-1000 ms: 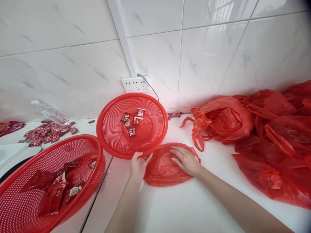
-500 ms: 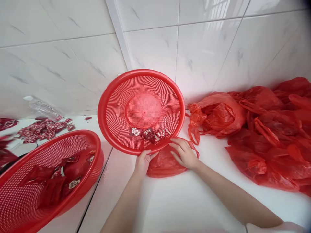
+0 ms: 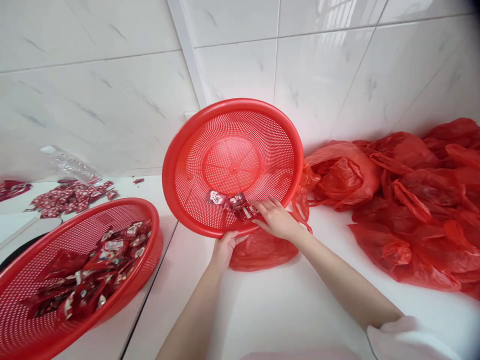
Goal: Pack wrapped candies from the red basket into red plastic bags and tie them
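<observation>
Round red perforated plastic basket (image 3: pixel 231 155), tilted, open side this way, partly over a thin red plastic bag (image 3: pixel 262 252) on the white counter (image 3: pixel 277 305). Pinched at the near rim by the left grip (image 3: pixel 224 249); reached into by the right grip (image 3: pixel 276 218), bent over small glossy red packets (image 3: pixel 237 201), cannot tell if pinching any. Likely light, stiff; best held by that smooth rim, with packets apt to slide.

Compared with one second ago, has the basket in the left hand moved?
Yes, the basket moved upward and right: it now covers the lower part of the vertical tile seam.
</observation>
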Demonstrator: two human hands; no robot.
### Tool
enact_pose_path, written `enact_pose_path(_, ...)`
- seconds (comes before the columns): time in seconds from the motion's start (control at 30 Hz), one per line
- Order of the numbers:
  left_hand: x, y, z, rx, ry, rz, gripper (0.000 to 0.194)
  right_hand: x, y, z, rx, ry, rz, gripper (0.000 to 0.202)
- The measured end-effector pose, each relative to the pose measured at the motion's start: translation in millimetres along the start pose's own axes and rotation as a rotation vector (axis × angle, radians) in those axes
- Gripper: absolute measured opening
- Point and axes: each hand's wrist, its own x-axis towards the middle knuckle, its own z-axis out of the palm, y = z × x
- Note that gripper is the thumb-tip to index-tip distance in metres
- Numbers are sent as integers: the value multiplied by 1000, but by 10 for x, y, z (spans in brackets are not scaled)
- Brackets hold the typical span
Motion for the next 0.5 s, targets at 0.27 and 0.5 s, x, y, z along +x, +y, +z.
enact_pose_path(0.27,24,13,-21,-51,45,-5,29,-1,16,-375,425,-48,189,33)
enact_pose_path(0.5,43,33,-39,-35,50,-4,24,-33,32,-556,463,-193,191,28)
